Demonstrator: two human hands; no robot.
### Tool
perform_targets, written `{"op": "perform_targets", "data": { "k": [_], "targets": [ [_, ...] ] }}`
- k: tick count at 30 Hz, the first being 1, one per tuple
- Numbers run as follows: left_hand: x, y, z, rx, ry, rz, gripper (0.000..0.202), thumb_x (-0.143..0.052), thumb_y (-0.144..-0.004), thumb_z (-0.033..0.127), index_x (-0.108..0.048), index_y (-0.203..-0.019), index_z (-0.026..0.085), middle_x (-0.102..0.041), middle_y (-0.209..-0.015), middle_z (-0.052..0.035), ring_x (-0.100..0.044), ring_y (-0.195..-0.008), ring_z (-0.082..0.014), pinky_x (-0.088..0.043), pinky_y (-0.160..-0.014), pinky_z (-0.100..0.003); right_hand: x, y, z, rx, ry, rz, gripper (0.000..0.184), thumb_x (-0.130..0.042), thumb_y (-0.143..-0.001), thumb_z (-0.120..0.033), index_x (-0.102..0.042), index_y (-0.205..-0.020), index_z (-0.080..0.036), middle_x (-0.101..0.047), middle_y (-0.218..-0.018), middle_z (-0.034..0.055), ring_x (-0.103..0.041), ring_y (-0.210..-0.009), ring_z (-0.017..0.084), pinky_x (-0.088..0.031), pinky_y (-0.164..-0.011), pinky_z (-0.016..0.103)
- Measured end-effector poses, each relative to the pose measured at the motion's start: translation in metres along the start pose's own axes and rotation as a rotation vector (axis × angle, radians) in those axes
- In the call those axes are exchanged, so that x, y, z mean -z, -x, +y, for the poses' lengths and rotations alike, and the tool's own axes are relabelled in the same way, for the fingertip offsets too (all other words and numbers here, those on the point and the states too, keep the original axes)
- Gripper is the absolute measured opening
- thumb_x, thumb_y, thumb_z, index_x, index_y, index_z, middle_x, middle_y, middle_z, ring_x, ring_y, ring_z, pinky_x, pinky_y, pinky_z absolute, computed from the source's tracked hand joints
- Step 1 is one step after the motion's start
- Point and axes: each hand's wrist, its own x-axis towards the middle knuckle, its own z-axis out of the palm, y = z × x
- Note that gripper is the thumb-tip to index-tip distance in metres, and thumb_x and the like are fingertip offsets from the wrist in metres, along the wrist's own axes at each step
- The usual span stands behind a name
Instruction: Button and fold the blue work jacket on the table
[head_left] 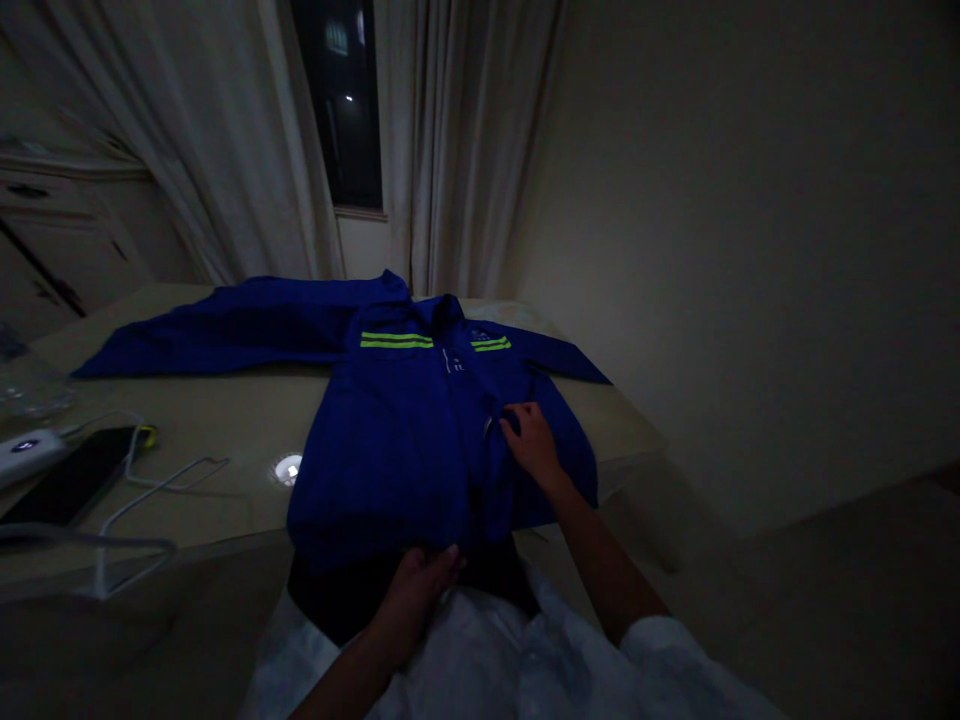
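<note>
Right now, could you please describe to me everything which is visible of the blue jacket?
The blue jacket looks like woven cloth, with yellow-green stripes across both sides of the chest and small pale markings near the middle. It lies front up on the table, lightly creased, sleeves spread to both sides, collar toward the window, lower hem around the near edge. The right hand touches its front; the left hand is by the hem, contact unclear.

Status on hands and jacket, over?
Right hand at jacket front, grip unclear. Left hand by its near edge. Jacket spread on table. Cable lies left, apart from it.
</note>
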Motion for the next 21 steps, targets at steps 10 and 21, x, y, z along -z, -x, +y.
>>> {"op": "perform_targets", "data": {
  "k": [10, 21],
  "targets": [
    [0.007, 0.005, -0.002, -0.055, -0.078, -0.031, 0.065, -0.100, -0.055, 0.055, -0.062, -0.092, 0.017, -0.080, -0.096, -0.0125, -0.076, -0.098, -0.0273, -0.057, -0.086, -0.035, 0.000, 0.006, -0.001, 0.007, -0.144, 0.071, 0.043, -0.046, -0.096, -0.010, -0.067, -0.132, -0.018, -0.069, -0.118, 0.0123, -0.066, -0.112, 0.024, -0.051, -0.104, 0.039],
    [-0.003, 0.016, 0.007, -0.013, -0.095, -0.003, 0.065, -0.101, -0.052, 0.055, -0.061, -0.085, 0.017, -0.079, -0.091, -0.0145, -0.077, -0.087, -0.0268, -0.058, -0.076, -0.033, -0.003, 0.031, -0.015, 0.012, -0.096, -0.084, 0.017, -0.067, -0.099, -0.025, -0.075, -0.111, -0.017, -0.069, -0.112, 0.0113, -0.068, -0.108, 0.024, -0.052, -0.101, 0.038]
  ]
}}
